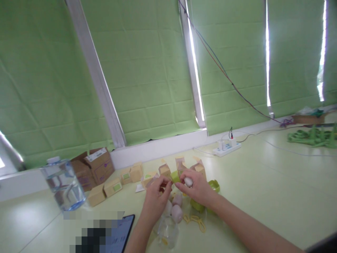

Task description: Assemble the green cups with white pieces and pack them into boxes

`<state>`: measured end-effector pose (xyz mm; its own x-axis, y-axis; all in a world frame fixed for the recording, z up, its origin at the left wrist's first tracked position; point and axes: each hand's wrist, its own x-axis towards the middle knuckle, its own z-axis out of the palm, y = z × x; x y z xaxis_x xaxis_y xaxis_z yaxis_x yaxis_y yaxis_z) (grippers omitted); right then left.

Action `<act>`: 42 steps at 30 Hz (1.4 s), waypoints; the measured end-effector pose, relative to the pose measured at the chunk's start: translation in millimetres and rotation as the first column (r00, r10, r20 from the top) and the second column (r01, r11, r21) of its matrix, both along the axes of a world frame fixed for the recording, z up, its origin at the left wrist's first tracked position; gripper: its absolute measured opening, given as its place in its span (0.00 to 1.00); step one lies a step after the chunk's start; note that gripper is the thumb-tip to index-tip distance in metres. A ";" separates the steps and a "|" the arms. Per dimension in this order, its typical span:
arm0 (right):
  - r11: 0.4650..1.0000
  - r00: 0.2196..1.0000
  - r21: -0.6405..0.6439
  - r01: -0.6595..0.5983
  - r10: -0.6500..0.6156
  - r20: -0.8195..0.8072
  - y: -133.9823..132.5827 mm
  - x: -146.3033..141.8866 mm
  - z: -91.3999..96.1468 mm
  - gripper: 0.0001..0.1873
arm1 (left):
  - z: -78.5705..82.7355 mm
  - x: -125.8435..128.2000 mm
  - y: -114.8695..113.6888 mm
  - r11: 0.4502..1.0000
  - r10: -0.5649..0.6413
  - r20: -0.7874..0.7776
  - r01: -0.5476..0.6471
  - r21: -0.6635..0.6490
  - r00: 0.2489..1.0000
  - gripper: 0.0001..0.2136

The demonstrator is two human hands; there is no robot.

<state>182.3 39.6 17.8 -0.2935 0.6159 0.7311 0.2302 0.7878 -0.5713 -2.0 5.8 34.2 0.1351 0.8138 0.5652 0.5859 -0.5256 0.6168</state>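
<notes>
My right hand (198,188) is curled round a small whitish egg-shaped piece (188,181). Close to it, the fingers of my left hand (157,197) are pinched together; what they hold, if anything, is too small to make out. Just behind the fingertips sits a yellow-green piece (175,176), partly hidden. Below my hands lie several pale pink and white egg-shaped pieces (177,213), beside a clear plastic cup (168,233). Yellow looped pieces (195,220) rest on the table to their right. Green cup-like parts (214,186) are near my right wrist.
Several small cream boxes (112,187) stand behind and left of my hands, some with raised flaps. A brown carton (98,167) and a large water bottle (64,184) are at left. A tablet (119,234) lies front left. A power strip (226,149) sits near the wall.
</notes>
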 end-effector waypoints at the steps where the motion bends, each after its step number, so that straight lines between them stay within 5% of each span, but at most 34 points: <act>1: 1.000 1.000 -0.006 0.000 0.000 -0.003 0.5 0.2 -0.4 0.10 | 0.2 -0.7 -0.1 1.000 -0.004 -0.014 0.004 0.007 1.000 0.09; 10: 1.000 1.000 -0.003 0.022 -0.022 -0.007 1.9 3.9 -2.0 0.10 | 0.2 -3.6 -3.2 1.000 0.022 -0.050 -0.021 0.020 0.999 0.10; 17: 1.000 1.000 0.000 0.013 -0.013 -0.011 -0.7 5.5 0.6 0.10 | 2.5 3.5 -2.0 0.992 -0.069 0.258 0.094 -0.084 0.964 0.16; 24: 0.998 0.997 0.019 -0.053 0.052 0.054 -10.8 0.8 4.8 0.08 | 3.4 9.8 -4.7 0.978 -0.114 0.276 0.156 -0.137 0.954 0.20; 33: 0.952 0.952 -0.224 -0.210 0.147 -0.269 5.5 5.5 -1.0 0.17 | 3.8 -0.2 0.5 0.968 -0.039 0.435 0.142 -0.208 0.899 0.22; 38: 0.857 0.836 -0.303 -0.417 0.231 -0.498 13.8 -0.8 -3.1 0.24 | -0.2 -3.0 4.5 0.963 -0.091 0.423 0.188 -0.193 0.901 0.20; 42: 0.827 0.810 -0.350 -0.440 0.198 -0.552 15.0 -3.2 -4.3 0.30 | -0.8 -3.0 4.7 0.964 -0.096 0.390 0.183 -0.193 0.916 0.20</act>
<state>179.1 54.6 13.5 -0.2258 0.8362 0.4997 -0.3819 0.3959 -0.8351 -4.9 10.5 33.4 0.0706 0.9120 0.4041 0.2196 -0.4094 0.8855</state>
